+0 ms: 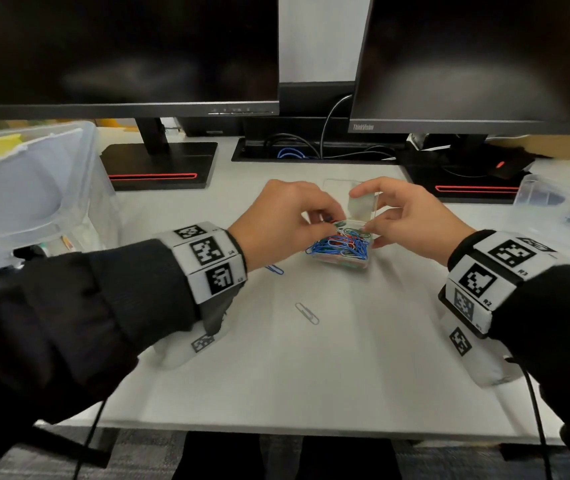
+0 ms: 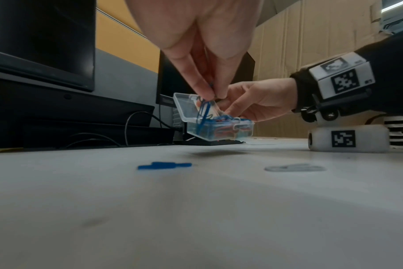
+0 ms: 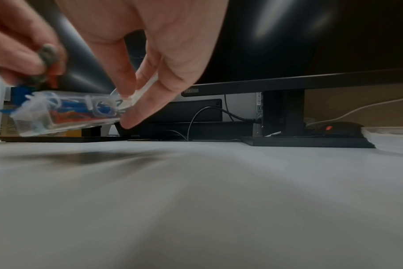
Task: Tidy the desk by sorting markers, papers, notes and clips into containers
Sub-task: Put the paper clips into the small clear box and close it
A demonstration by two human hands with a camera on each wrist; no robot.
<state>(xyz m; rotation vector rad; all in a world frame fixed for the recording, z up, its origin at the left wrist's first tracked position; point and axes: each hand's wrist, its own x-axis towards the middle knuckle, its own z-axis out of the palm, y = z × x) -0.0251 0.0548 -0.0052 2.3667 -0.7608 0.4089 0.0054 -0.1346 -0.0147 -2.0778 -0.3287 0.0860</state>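
A small clear clip box (image 1: 349, 258) (image 2: 219, 130) (image 3: 65, 112), lid up, is full of blue, red and green paper clips and hangs tilted just above the white desk (image 1: 276, 368). My right hand (image 1: 405, 216) (image 2: 253, 102) (image 3: 136, 94) grips its right end and lid. My left hand (image 1: 287, 216) (image 2: 207, 91) pinches paper clips over the open box. One loose blue paper clip (image 1: 274, 270) (image 2: 165, 165) and one silver paper clip (image 1: 307, 312) (image 2: 295, 167) lie flat on the desk nearer to me.
Two dark monitors (image 1: 121, 53) stand behind on black stands (image 1: 159, 164). A large clear bin (image 1: 24, 188) with yellow paper sits at the left. A clear container (image 1: 553, 199) (image 3: 391, 138) with a marker is at the right, a black mouse (image 1: 505, 168) behind it.
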